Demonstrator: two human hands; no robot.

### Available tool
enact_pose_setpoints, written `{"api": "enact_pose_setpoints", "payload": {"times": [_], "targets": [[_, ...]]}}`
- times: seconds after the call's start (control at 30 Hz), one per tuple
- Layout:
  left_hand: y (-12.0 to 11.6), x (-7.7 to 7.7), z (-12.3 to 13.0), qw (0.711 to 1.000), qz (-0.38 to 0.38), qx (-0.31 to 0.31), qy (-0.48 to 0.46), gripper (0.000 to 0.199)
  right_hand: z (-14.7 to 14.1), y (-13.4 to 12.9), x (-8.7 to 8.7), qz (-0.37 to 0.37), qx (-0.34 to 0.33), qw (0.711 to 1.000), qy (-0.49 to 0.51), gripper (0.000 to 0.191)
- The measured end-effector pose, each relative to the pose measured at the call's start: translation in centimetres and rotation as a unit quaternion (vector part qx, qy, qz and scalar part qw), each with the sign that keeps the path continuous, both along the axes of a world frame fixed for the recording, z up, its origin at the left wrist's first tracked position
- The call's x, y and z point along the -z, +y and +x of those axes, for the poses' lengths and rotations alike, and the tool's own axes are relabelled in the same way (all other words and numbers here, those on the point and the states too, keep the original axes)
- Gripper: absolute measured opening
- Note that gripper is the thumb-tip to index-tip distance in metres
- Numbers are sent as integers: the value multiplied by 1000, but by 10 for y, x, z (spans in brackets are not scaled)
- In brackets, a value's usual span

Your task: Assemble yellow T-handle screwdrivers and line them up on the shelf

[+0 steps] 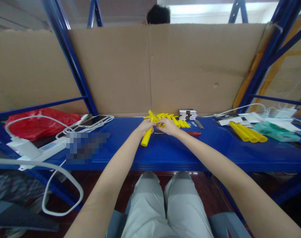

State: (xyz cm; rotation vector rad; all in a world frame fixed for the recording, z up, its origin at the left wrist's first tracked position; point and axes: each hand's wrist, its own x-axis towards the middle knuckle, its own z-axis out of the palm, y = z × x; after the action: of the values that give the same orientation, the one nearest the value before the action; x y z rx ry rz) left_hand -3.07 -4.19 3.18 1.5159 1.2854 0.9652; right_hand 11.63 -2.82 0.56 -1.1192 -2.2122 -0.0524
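Note:
My left hand (147, 125) is closed around a yellow tube (146, 137), which slants with its wider open end towards me. My right hand (166, 126) meets it at the tube's upper part, fingers pinched together. A thin grey strip (154, 115) juts out above the right fingers; its kind is too small to tell. Just behind both hands lie several yellow pieces (175, 121) in a row. Under the right wrist, a screwdriver with a red handle (193, 134) rests on the blue table (130, 152).
A stack of white cards (187, 114) stands behind the hands. On the right lie more yellow tubes (248, 132) and a green plastic packet (276, 131). A red bag (42, 122), a phone (94, 121) and a white power strip (47, 150) with cables occupy the left. Cardboard (170, 69) walls the back.

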Motion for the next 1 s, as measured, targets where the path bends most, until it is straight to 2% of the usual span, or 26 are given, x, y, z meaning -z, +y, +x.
{"api": "enact_pose_setpoints", "payload": {"times": [0.2, 0.47, 0.6, 0.7, 0.83, 1.0], "targets": [[-2, -1, 2, 1000, 1, 25, -4, 23, 2, -2, 2, 13, -7, 999, 36, 10], [-4, 1, 6, 999, 7, 45, -13, 18, 10, -2, 1, -27, -15, 998, 59, 10], [-6, -1, 7, 998, 7, 52, -21, 18, 20, -3, -5, -30, -20, 997, 74, 11], [-7, -3, 7, 998, 8, 51, -26, 22, 47, 3, -16, -25, 9, 995, 96, 12], [-8, -3, 8, 998, 4, 52, -18, 22, 111, 23, -26, -42, 123, 988, 89, 12], [-8, -2, 8, 999, 5, 47, -13, 28, 184, 41, -12, -111, 270, 956, 32, 3]]}}
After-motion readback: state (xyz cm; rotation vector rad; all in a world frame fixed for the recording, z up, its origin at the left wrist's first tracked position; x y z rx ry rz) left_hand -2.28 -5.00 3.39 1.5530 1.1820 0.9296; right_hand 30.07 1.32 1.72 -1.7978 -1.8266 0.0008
